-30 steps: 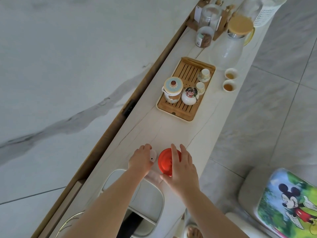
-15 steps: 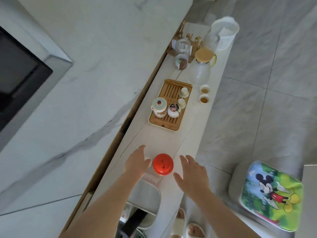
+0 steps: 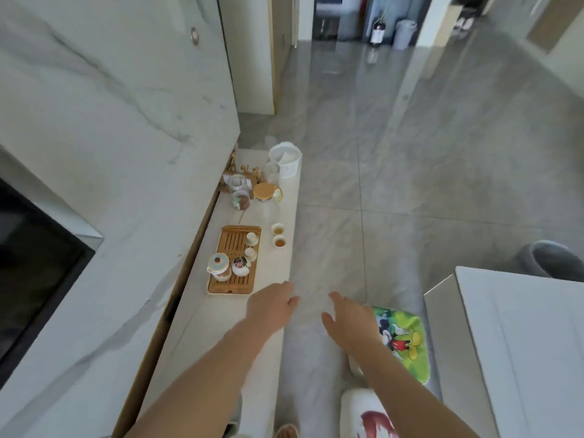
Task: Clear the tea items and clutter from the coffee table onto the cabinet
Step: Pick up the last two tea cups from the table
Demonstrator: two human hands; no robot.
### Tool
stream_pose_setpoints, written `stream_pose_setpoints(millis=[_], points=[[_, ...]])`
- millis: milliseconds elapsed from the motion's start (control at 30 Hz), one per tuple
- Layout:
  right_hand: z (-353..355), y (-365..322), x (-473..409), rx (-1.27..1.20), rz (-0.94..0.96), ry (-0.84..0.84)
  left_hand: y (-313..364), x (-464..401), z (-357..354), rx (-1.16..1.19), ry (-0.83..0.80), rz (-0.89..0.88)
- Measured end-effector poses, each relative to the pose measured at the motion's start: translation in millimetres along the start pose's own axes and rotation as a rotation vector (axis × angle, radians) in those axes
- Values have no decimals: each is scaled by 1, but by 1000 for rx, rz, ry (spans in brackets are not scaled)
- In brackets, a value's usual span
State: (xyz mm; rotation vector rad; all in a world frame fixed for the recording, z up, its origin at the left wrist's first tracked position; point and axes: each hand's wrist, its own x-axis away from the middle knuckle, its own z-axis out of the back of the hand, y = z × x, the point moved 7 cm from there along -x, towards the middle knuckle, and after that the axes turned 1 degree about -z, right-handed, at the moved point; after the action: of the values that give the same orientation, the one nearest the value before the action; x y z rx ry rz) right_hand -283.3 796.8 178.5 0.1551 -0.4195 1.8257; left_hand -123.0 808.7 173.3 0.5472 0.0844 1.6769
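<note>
Both hands hang empty, fingers loose. The left hand [image 3: 271,306] is over the cabinet's [image 3: 221,317] outer edge, the right hand [image 3: 349,317] over the floor. Just beyond the left fingertips lies the tea tray [image 3: 232,287], carrying a lidded pot [image 3: 218,266] and a teapot [image 3: 240,266]. Two teacups [image 3: 279,236] stand right of it. Farther off stand a pitcher [image 3: 267,197] and a basket [image 3: 285,159].

One bamboo tray [image 3: 233,287], two filled teacups [image 3: 278,230], two glass jars [image 3: 241,201], one pitcher [image 3: 267,197], one white basket [image 3: 285,159].
</note>
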Motion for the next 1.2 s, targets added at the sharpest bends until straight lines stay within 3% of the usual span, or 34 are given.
stream_pose_setpoints(millis=[300, 767, 1200], points=[[45, 157, 125, -240, -262, 37, 194, 51, -17, -217, -77, -292], [96, 408, 356, -236, -551, 242, 486, 170, -124, -257, -154, -638], [94, 546, 441, -347, -913, 333, 645, 167, -177, -401, -235, -915]])
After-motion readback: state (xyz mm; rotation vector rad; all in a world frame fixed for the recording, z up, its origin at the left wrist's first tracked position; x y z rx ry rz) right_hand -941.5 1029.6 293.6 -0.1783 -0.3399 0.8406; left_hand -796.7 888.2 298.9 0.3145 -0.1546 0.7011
